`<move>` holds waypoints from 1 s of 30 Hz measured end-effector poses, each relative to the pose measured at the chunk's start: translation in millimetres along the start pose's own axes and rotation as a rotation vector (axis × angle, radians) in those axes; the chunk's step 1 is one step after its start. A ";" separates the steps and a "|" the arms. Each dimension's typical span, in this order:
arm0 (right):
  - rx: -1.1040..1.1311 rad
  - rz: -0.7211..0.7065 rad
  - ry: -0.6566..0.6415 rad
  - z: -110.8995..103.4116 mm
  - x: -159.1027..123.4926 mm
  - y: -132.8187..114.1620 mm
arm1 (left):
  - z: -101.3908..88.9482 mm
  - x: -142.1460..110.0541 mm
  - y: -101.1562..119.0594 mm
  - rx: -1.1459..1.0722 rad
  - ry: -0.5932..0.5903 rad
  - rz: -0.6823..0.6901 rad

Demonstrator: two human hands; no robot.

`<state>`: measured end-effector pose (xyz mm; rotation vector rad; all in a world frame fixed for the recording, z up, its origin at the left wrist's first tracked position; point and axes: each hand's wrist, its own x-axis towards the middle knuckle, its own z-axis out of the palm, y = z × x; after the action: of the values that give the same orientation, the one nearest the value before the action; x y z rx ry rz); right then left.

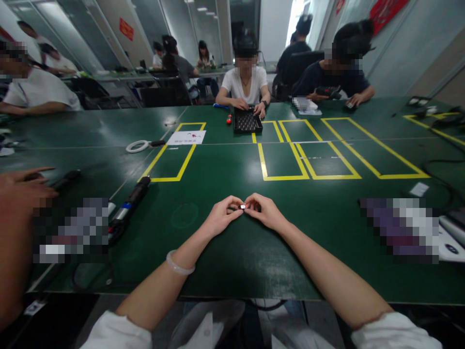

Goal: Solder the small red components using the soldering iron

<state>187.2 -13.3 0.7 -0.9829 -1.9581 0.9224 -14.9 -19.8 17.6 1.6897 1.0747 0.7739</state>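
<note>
Head view: the left hand [224, 214] and right hand [267, 212] come together, fingertips pinching a small red-and-white piece [242, 207] between them, over or on the green table [232, 261], I can't tell which. It looks like close two-handed handling; the next move calls for a light, steady pinch.

A white card [191, 138] and dark tool [133, 199] lie on a green table [225, 167].
</note>
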 end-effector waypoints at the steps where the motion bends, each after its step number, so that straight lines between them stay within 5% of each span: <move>1: -0.006 -0.012 0.008 -0.2 0.0 -0.2 | 0.2 -0.6 0.9 0.021 0.007 0.007; 6: 0.039 -0.021 0.021 1.2 -0.1 -2.1 | 1.5 -1.2 1.7 0.083 0.032 0.017; 19: 0.413 0.216 -0.058 2.5 1.7 4.7 | 3.9 -7.9 9.9 0.418 0.041 0.203; 30: 0.134 0.083 -0.014 2.7 -0.4 2.8 | 1.3 -5.4 6.9 0.400 0.053 0.153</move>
<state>185.9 -13.0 -3.0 -0.9888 -1.8525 1.0953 -13.9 -26.3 23.5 2.1187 1.2060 0.7361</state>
